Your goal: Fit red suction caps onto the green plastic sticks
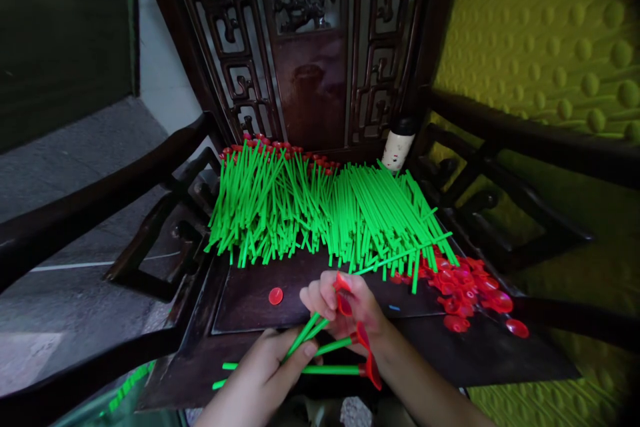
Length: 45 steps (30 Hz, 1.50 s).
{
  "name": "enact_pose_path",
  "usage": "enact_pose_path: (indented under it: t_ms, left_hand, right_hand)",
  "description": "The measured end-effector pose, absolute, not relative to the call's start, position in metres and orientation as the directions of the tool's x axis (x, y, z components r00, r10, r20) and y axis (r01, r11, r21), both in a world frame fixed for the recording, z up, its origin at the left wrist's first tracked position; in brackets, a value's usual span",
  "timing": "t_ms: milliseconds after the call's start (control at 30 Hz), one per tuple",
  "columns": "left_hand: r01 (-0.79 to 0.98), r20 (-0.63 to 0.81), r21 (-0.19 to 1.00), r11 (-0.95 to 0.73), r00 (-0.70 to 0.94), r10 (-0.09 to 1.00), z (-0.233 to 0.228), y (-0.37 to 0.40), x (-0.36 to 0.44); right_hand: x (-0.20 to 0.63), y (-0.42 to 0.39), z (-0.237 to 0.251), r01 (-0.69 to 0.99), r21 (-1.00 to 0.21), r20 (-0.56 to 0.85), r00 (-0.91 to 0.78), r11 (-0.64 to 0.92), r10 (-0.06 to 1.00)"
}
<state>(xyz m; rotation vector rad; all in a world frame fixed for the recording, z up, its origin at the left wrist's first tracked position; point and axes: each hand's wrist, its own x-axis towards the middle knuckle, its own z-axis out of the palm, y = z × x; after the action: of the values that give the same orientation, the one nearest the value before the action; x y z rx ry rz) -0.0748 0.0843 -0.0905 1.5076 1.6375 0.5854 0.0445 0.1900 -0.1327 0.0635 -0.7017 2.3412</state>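
Note:
My left hand [267, 367] is closed around several green balloon sticks [333, 369], with red cups [371, 372] on their right ends. Just above it, the curled fingers of my right hand [345, 300] grip a red balloon cup [343, 283] at the upper end of a stick that runs down into my left hand. One green stick [400, 257] slants from behind my right hand toward the pile; whether that hand touches it, I cannot tell. A single red cup [275, 295] lies on the dark wooden seat [250, 310].
Plain green sticks [380, 207] lie heaped at the back right, beside sticks with red cups [255, 200] at the back left. Loose red cups [465, 287] are piled on the right. A white tumbler [399, 147] stands behind. Wooden armrests [100, 193] flank the seat.

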Motion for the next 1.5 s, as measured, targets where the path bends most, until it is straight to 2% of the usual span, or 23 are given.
enact_pose_path:
  t_ms: [133, 267, 500, 900, 1100, 1300, 1500]
  left_hand:
    - [0.611, -0.269, 0.767, 0.196, 0.029, 0.963, -0.101, 0.083, -0.077]
    - [0.626, -0.316, 0.754, 0.199, 0.081, 0.945, -0.11, 0.083, -0.079]
    - [0.682, -0.287, 0.703, 0.2, 0.015, 0.958, -0.116, 0.085, -0.076]
    - [0.73, -0.231, 0.664, 0.161, -0.004, 0.973, -0.129, 0.084, -0.073]
    - [0.696, -0.223, 0.698, 0.17, -0.014, 0.975, -0.127, 0.083, -0.069]
    - [0.678, -0.232, 0.713, 0.179, -0.013, 0.973, -0.125, 0.083, -0.064]
    - [0.649, -0.199, 0.741, 0.172, -0.033, 0.98, -0.135, 0.082, -0.064]
  right_hand:
    - [0.045, 0.189, -0.131, -0.618, -0.418, 0.177, -0.774, -0.665, 0.608]
    - [0.047, 0.187, -0.133, -0.601, -0.37, 0.115, -0.786, -0.708, 0.607]
    - [0.046, 0.186, -0.137, -0.615, -0.301, 0.044, -0.772, -0.728, 0.634]
    - [0.048, 0.188, -0.135, -0.583, -0.24, -0.022, -0.796, -0.776, 0.605]
    - [0.052, 0.185, -0.134, -0.641, -0.28, 0.018, -0.748, -0.715, 0.664]
    - [0.057, 0.187, -0.133, -0.599, -0.275, -0.011, -0.781, -0.753, 0.625]
    - [0.058, 0.191, -0.14, -0.606, -0.306, 0.038, -0.779, -0.734, 0.626]
